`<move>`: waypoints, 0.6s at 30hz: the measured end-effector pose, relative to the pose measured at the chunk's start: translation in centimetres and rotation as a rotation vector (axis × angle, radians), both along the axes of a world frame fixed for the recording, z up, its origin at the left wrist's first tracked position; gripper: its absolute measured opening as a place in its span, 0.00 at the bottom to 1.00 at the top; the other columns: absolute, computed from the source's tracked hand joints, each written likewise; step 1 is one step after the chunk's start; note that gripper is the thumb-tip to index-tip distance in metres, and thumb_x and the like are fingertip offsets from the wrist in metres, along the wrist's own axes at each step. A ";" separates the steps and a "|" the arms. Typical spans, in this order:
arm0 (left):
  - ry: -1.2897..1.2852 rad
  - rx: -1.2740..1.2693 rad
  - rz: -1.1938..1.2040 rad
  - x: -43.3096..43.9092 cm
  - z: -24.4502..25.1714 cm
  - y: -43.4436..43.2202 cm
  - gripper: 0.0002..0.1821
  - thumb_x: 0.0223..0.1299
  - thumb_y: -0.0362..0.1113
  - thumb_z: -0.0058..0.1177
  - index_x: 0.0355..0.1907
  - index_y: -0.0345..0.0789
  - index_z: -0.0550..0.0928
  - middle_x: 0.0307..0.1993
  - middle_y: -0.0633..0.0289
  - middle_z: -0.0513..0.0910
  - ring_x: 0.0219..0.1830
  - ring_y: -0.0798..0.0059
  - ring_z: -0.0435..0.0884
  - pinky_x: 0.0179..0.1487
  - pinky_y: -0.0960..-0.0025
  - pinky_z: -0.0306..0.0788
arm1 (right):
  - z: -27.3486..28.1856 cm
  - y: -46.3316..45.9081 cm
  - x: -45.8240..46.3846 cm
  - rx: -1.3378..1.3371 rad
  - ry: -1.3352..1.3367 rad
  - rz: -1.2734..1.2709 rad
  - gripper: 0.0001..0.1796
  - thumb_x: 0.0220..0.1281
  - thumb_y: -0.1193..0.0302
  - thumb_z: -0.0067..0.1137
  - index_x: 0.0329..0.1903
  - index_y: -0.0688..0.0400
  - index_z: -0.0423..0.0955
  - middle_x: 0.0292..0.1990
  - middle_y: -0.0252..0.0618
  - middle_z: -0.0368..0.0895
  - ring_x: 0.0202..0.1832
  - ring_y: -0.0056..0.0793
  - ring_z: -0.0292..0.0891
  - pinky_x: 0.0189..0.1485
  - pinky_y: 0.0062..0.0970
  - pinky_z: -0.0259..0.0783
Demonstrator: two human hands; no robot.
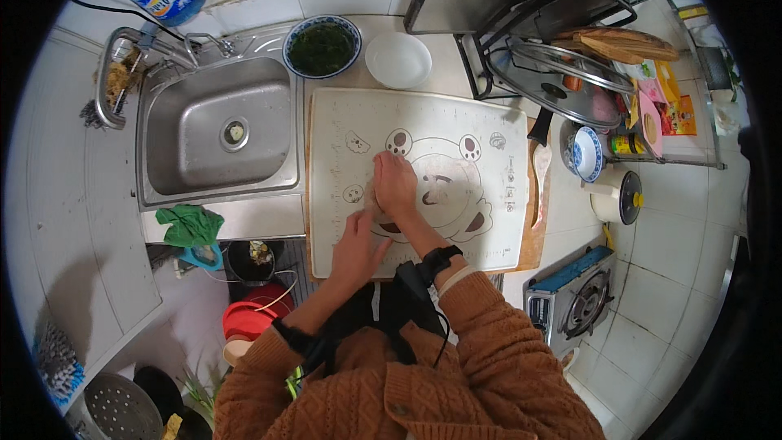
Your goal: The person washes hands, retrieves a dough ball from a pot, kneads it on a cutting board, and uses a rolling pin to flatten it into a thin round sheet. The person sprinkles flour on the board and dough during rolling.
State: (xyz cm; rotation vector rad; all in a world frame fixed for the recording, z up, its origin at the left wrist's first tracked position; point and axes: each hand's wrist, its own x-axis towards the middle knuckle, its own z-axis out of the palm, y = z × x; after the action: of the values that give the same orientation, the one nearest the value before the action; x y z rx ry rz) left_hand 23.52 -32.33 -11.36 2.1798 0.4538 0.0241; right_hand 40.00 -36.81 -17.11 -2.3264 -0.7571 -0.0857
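Observation:
A white silicone kneading mat (452, 116) printed with a cartoon bear lies on a wooden board (534, 244) in front of me. On its left half is a beige piece, apparently dough (370, 200), mostly hidden by my hands. My right hand (395, 186) is curled over it, fingers together and pointing away from me. Nearer my body, my left hand (357, 247) has its thumb spread from its fingers, with fingertips at the near end of the piece. A white spoon (540, 174) rests at the right of the mat.
Left of the mat is a steel sink (214, 171) with a green cloth (189, 224) below it. Behind stand a bowl of dark greens (322, 49) and a white bowl (398, 61). Glass lids (568, 98), a small pot (611, 195) and a gas stove (571, 305) are right.

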 end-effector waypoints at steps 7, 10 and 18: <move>0.340 -0.690 -0.764 -9.3 -0.8 -3.2 0.15 0.67 0.43 0.55 0.49 0.35 0.84 0.42 0.51 0.86 0.46 0.50 0.84 0.50 0.56 0.77 | 0.2 1.4 0.8 -0.117 0.077 -0.056 0.09 0.70 0.66 0.56 0.36 0.57 0.77 0.29 0.43 0.82 0.34 0.46 0.79 0.39 0.44 0.74; 0.457 -0.281 -0.670 -11.1 -2.6 -3.7 0.16 0.68 0.44 0.54 0.49 0.36 0.84 0.40 0.51 0.86 0.46 0.50 0.84 0.49 0.55 0.77 | 1.1 0.9 0.7 -0.023 0.187 -0.061 0.10 0.70 0.64 0.56 0.38 0.58 0.77 0.29 0.43 0.82 0.34 0.45 0.79 0.39 0.42 0.74; -0.073 -0.171 0.124 -2.0 0.9 1.1 0.27 0.58 0.36 0.65 0.57 0.35 0.71 0.50 0.47 0.72 0.33 0.55 0.82 0.38 0.54 0.76 | 5.5 -2.4 -4.5 0.311 0.584 -0.160 0.08 0.71 0.68 0.56 0.44 0.59 0.77 0.30 0.41 0.81 0.33 0.39 0.78 0.39 0.38 0.72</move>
State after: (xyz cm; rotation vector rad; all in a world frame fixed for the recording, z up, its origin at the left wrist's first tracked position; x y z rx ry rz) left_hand 21.49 -31.24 -10.45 1.9741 0.5290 0.1283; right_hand 35.53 -39.23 -11.58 -1.9581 -0.2424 0.3660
